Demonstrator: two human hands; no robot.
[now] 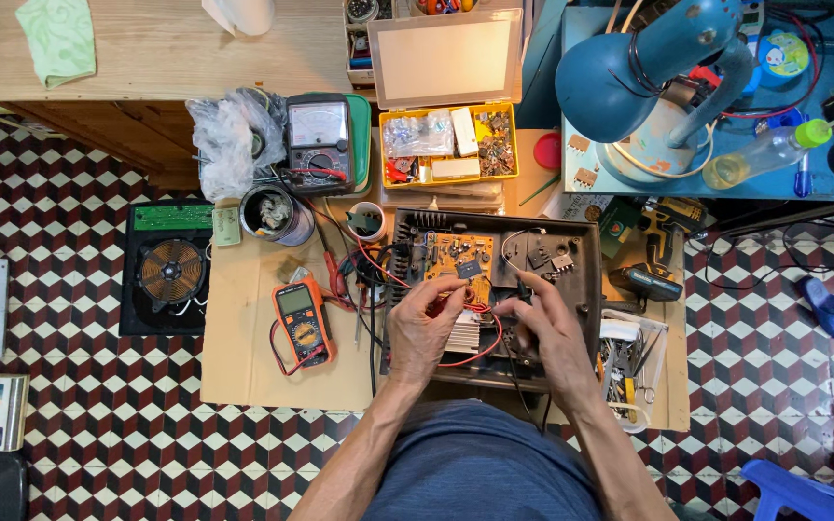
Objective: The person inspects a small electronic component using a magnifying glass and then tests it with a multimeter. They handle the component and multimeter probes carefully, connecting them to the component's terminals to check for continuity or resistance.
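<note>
Head view looked straight down on an opened dark-brown plastic appliance casing [586, 253] lying on a low pale wooden board [243, 367] over a checkered tile floor. Inside the casing sat an orange circuit board [458, 253], and both hands worked just below that board. The left hand [424, 328] was curled, its fingertips pinched on a thin red wire [480, 353] that looped beneath the hands. The right hand [544, 333] was likewise closed, its fingers gripping a slim black probe [523, 289] whose tip pointed up toward the circuit board. The two hands were near each other, not touching.

Left of the casing lay an orange handheld digital multimeter [303, 320] with red and black leads. Above and left of the casing stood a grey analogue meter [320, 145]. Directly above the casing was a yellow plastic parts box [448, 145] with its clear lid raised. Upper right of the casing leaned a blue metal desk lamp [629, 72].
</note>
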